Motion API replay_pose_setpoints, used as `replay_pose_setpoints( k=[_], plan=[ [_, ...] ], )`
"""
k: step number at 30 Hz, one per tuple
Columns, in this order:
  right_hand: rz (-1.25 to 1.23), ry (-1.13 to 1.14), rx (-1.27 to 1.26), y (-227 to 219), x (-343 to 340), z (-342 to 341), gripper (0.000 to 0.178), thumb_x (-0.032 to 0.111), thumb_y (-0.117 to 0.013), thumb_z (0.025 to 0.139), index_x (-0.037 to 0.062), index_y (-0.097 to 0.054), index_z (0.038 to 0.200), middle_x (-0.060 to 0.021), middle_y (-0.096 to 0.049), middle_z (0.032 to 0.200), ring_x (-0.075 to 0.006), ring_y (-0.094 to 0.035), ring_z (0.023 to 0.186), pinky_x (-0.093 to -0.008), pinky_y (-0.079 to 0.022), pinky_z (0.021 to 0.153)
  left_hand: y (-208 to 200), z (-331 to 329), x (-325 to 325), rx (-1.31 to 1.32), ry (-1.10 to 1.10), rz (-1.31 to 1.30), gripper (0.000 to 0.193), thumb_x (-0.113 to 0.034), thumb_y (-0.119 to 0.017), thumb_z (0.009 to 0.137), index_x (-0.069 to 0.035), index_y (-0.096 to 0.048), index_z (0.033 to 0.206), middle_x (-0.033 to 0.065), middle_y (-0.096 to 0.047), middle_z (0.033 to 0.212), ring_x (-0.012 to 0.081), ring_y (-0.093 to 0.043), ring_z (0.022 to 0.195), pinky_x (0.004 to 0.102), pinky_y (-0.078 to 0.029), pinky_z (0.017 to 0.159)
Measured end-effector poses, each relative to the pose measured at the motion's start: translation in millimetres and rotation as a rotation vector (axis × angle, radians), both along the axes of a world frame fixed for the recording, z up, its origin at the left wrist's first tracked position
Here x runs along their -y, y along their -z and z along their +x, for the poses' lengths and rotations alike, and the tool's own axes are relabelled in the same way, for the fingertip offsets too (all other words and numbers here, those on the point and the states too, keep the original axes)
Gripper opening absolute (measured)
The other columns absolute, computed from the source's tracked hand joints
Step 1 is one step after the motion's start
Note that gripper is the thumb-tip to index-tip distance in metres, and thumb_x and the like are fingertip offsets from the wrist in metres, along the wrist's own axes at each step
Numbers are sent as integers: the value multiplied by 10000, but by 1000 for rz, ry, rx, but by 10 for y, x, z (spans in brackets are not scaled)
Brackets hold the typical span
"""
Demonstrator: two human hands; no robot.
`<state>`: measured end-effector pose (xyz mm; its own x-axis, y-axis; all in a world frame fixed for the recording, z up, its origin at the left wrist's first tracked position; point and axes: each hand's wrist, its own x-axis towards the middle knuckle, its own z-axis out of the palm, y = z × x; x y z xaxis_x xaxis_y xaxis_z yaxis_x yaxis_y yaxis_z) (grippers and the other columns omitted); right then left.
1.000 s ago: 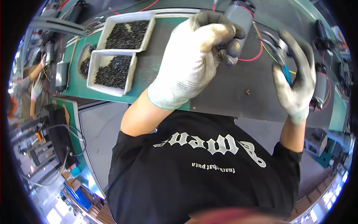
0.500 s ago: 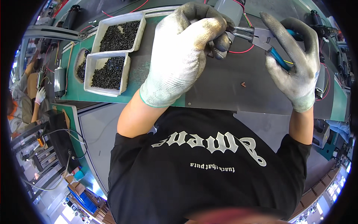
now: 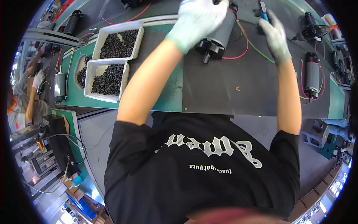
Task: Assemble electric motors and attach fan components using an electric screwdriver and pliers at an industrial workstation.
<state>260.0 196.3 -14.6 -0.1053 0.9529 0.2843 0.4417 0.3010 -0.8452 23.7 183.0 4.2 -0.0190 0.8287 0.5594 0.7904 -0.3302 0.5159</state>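
My left hand [image 3: 201,23], in a white glove with dark, worn fingertips, reaches to the far end of a grey cylindrical motor [image 3: 223,33]. Its fingers are bent together at the upper edge of the picture; what they hold there is hidden. The motor lies tilted, with its black end cap and short shaft towards me, and red and green-yellow wires running off to its right. Farther right, my gloved right hand [image 3: 276,37] is closed on a pair of pliers [image 3: 264,15] with blue handles, whose metal end points away from me.
Two white trays [image 3: 88,80] of small black parts stand at the left, beside a smaller dish [image 3: 79,71]. Another motor [image 3: 312,76] with wires is at the right. A small copper-coloured scrap [image 3: 238,89] lies on the dark mat. A co-worker's gloved hand [image 3: 38,79] is far left.
Both hands have moved away from me and apart. The pliers have left the left hand's fingers and swung to point away. The left hand has reached the motor, which is now more visible.
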Motion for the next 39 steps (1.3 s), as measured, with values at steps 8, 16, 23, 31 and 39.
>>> replay_pose_setpoints(
  k=[8, 16, 23, 31, 39],
  plan=[
    [-732, -232, -1011, 634, -481, -20, 171, 180, -542, 835, 38, -605, 906, -112, -660, 784, -244, -658, 725, -330, -539, 648, 444, 245, -623, 170, 95, -493, 834, -576, -683, 727, 82, -531, 1215, 263, -616, 1161, 361, -585, 1127, 369, -459, 952],
    [-15, -348, 17, -1040, 941, -64, 467, 127, -574, 700, -61, -600, 1127, -130, -606, 1027, -209, -594, 874, -312, -490, 780, -462, -63, 880, 360, 278, 67, 803, -412, -838, 616, 22, -532, 1218, 198, -638, 1051, 264, -645, 964, 361, -499, 864],
    [421, -461, 657, -1330, 772, -123, 482, 115, -552, 695, -51, -595, 1146, -145, -616, 1039, -216, -595, 901, -334, -488, 803, -427, -363, 1145, 278, 584, 112, 950, -239, -942, 516, 25, -426, 1268, 230, -523, 1181, 273, -558, 1074, 393, -457, 906],
    [765, -497, 853, -1286, 724, -230, 346, 121, -575, 808, -36, -572, 1116, -116, -608, 1010, -182, -589, 848, -292, -493, 736, -472, -292, 1230, 182, 558, 221, 780, -280, -946, 501, -39, -547, 1126, 285, -524, 1163, 367, -586, 1006, 450, -481, 850],
    [669, 73, 513, -300, 90, 145, 434, 182, -687, 790, 19, -616, 1186, -175, -623, 1148, -337, -589, 1070, -373, -434, 974, -396, -250, 1120, 380, 685, 286, 843, -234, -979, 405, 29, -535, 1072, 280, -553, 1136, 357, -588, 1045, 445, -479, 878]
  ],
)
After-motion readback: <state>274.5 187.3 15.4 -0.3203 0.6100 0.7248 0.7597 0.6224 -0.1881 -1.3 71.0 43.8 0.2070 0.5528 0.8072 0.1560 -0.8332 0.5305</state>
